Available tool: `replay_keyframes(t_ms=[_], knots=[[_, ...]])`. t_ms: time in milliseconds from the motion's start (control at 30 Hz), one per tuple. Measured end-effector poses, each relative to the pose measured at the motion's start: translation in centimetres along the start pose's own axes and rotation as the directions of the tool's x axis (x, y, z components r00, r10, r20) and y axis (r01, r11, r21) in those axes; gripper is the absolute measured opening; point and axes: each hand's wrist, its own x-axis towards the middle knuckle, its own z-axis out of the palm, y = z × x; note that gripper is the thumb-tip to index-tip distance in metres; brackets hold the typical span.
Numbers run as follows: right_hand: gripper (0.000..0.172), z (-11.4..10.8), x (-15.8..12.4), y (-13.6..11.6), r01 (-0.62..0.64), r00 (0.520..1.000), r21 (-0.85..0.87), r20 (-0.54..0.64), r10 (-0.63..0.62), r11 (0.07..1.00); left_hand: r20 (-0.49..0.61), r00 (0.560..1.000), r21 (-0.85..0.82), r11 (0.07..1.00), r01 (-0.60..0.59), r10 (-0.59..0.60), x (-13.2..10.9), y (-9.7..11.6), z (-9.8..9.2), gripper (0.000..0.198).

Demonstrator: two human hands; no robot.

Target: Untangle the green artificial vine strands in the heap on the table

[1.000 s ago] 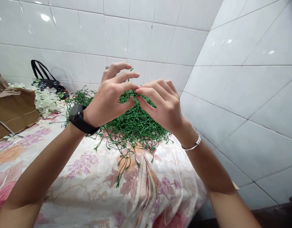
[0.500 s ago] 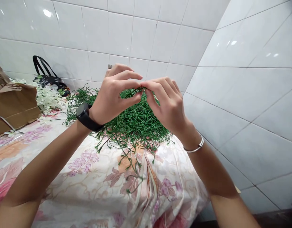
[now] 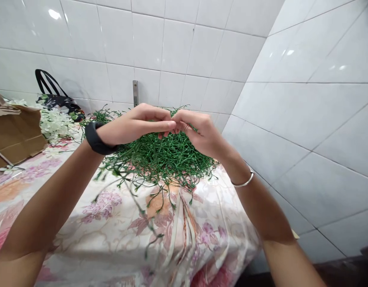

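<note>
A heap of thin green artificial stems [image 3: 162, 157] lies on a floral cloth [image 3: 106, 235] near the tiled corner. My left hand [image 3: 136, 125], with a black watch on the wrist, and my right hand [image 3: 198, 129], with a silver bangle, meet fingertip to fingertip just above the heap. Both pinch the same green stem piece, which is mostly hidden between the fingers. A blurred green sprig [image 3: 136, 203] trails down below my left wrist in front of the cloth.
White tiled walls close the back and right. A metal bracket [image 3: 135, 93] is fixed to the back wall. At left stand a cardboard box [image 3: 14, 133], a pile of white artificial flowers [image 3: 56, 125] and a black floral bag [image 3: 56, 101].
Both hands have lowered and flattened toward the green heap, still pinched together. A sprig now swings down below my left wrist.
</note>
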Motion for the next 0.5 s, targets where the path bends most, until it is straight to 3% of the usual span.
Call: replay_keyframes(t_ms=[100,167,267,367,500], knots=[[0.013,-0.2,0.0,-0.3,-0.053,0.987,0.435,0.158,-0.018,0.899,0.151,0.988,-0.238,0.971,0.025,0.011,-0.2,-0.4,-0.5,0.026],[0.011,0.0,-0.1,-0.4,-0.110,0.972,0.608,0.230,-0.042,0.786,0.218,0.975,-0.390,0.919,0.052,0.038,-0.4,-0.8,-0.5,0.029],[0.007,0.6,-0.1,0.1,-0.148,0.971,0.723,0.237,-0.042,0.675,0.229,0.972,-0.565,0.820,0.092,0.048,-0.4,-1.6,0.0,0.028],[0.004,1.3,-0.1,1.0,-0.123,0.975,0.779,0.211,-0.072,0.615,0.240,0.968,-0.639,0.763,0.099,0.076,-0.2,-2.5,0.6,0.027],[0.008,1.5,-0.1,2.0,-0.055,0.997,0.804,0.077,-0.012,0.592,0.139,0.968,-0.698,0.714,-0.054,0.209,0.4,-3.0,1.4,0.037]])
